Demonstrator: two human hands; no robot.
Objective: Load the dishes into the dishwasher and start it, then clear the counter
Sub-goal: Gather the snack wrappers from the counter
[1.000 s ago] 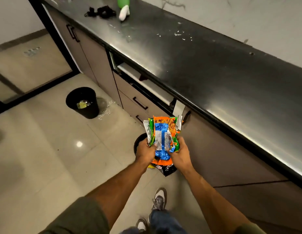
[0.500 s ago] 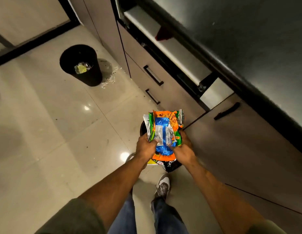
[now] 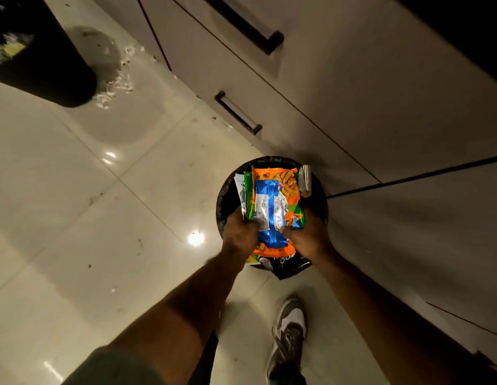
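I am gripping a stack of empty snack wrappers (image 3: 272, 201) with both hands, directly above the small black waste bin (image 3: 223, 195) that is standing on the tiled floor (image 3: 75, 218). My left hand (image 3: 240, 236) is clamping the stack's left edge, fingers curled round it, and my right hand (image 3: 308, 237) is clamping the right edge the same way. The wrappers are sitting between my two hands and sticking out beyond my fingers, over the bin's opening; an orange packet with a blue one on top is facing me, and a black packet is poking out below my wrists. Just beyond the bin, the lower drawer handle (image 3: 237, 112) is showing on the cabinet front. Well to the bin's left, a larger black bin (image 3: 41, 68) is standing with white crumbs (image 3: 114, 84) beside it. My shoe (image 3: 289, 332) is planted near the small bin.
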